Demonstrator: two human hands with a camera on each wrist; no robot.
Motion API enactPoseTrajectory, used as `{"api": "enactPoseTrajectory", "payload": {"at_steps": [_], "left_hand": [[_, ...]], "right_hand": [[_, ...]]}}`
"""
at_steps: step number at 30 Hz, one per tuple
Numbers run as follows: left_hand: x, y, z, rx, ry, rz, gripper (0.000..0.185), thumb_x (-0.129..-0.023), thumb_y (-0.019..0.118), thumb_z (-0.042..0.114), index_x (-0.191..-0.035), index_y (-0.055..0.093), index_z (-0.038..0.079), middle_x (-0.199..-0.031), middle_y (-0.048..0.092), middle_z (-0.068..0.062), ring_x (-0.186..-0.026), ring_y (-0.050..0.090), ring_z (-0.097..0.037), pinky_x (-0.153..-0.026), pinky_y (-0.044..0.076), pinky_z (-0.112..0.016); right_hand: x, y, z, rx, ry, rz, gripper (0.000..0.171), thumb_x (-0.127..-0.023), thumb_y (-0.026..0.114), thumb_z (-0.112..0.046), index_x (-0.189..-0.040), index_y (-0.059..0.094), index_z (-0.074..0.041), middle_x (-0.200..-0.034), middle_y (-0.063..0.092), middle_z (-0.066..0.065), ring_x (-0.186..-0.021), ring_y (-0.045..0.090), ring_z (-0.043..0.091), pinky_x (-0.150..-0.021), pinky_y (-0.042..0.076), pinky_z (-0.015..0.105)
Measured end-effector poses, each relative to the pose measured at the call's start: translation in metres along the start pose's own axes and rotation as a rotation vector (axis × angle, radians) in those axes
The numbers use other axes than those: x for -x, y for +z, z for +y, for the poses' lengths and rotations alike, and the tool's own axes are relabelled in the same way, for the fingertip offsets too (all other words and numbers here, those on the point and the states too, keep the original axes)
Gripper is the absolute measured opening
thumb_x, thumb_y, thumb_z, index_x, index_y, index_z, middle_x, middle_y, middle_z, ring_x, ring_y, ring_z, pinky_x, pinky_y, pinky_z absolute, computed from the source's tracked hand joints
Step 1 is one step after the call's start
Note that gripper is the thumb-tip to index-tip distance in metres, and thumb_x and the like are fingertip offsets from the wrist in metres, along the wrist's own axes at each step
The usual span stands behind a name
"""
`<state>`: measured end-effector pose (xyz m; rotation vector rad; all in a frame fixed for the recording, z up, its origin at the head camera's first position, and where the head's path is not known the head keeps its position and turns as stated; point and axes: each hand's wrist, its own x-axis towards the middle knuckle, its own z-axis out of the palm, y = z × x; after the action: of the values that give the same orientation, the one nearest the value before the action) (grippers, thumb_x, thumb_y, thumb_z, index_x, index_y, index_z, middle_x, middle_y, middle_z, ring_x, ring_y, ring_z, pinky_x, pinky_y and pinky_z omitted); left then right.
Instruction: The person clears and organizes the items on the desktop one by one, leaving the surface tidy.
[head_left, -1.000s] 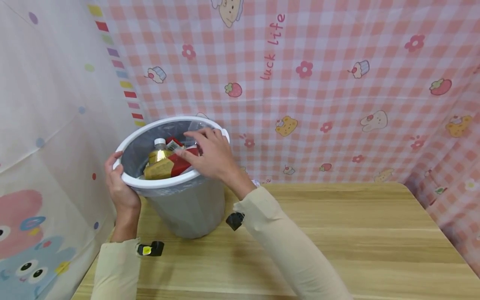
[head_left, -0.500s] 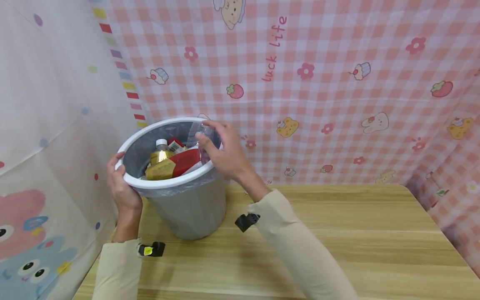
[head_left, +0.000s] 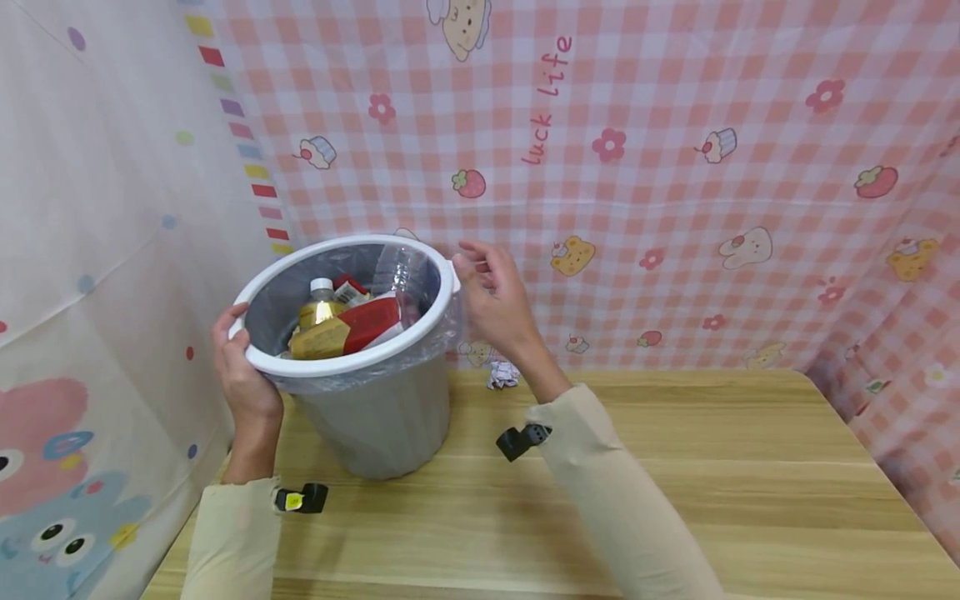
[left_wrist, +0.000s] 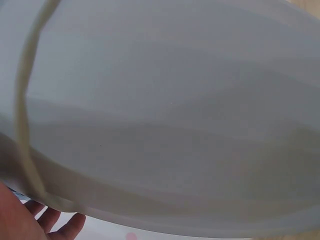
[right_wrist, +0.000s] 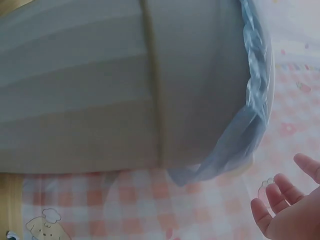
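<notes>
A grey waste bin (head_left: 375,417) with a white rim ring (head_left: 300,362) and a clear bag liner (head_left: 442,329) stands at the table's far left corner. Inside lie a small white-capped bottle (head_left: 320,293), a red and gold packet (head_left: 348,327) and a clear plastic bottle (head_left: 396,267). My left hand (head_left: 238,367) grips the near left rim, fingers curled over it. My right hand (head_left: 491,292) hovers just off the bin's right rim, fingers loose, holding nothing. The left wrist view is filled by the bin wall (left_wrist: 165,115); the right wrist view shows the wall (right_wrist: 100,95), the liner edge (right_wrist: 235,145) and my fingertips (right_wrist: 280,200).
A crumpled paper ball (head_left: 502,375) lies on the wooden table (head_left: 712,483) behind my right forearm. Pink checked cloth (head_left: 675,167) hangs behind and to the right; a pale cartoon-printed cloth (head_left: 90,250) closes the left side. The table stretches bare to the right.
My right hand has come out of the bin, moved right past the rim and let go of the contents. The paper ball is now uncovered. My left hand has stayed on the rim.
</notes>
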<state>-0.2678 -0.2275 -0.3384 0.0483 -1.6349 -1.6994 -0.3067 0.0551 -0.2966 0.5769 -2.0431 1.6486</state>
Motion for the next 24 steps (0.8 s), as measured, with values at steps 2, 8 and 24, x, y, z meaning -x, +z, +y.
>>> {"api": "enactPoseTrajectory", "payload": {"at_steps": [2,8,24], "left_hand": [[0.000,0.000,0.000,-0.012,0.000,-0.009,0.044,-0.100,0.028,0.021,-0.135,0.052,0.012,-0.138,0.051,-0.006,-0.123,0.045,-0.020,-0.102,0.033,-0.030],[0.002,-0.001,0.001,-0.053,-0.001,-0.022,0.043,-0.100,0.027,0.024,-0.135,0.051,0.015,-0.140,0.050,-0.006,-0.123,0.045,-0.020,-0.101,0.034,-0.030],[0.002,-0.001,0.000,-0.054,-0.002,-0.018,0.043,-0.100,0.027,0.025,-0.135,0.051,0.016,-0.140,0.050,-0.006,-0.123,0.045,-0.020,-0.101,0.033,-0.030]], "right_hand": [[0.001,-0.003,0.003,-0.004,0.010,0.004,0.041,-0.102,0.052,-0.032,-0.136,0.055,-0.009,-0.124,0.056,0.010,-0.111,0.052,0.022,-0.096,0.044,0.039],[0.005,-0.012,0.014,-0.014,0.063,0.005,0.042,-0.102,0.051,-0.035,-0.138,0.054,-0.012,-0.124,0.055,0.009,-0.109,0.053,0.020,-0.094,0.045,0.039],[0.021,-0.038,0.078,-0.005,0.347,0.072,0.047,-0.101,0.051,-0.042,-0.135,0.055,-0.009,-0.128,0.057,0.008,-0.116,0.051,0.024,-0.098,0.043,0.043]]}}
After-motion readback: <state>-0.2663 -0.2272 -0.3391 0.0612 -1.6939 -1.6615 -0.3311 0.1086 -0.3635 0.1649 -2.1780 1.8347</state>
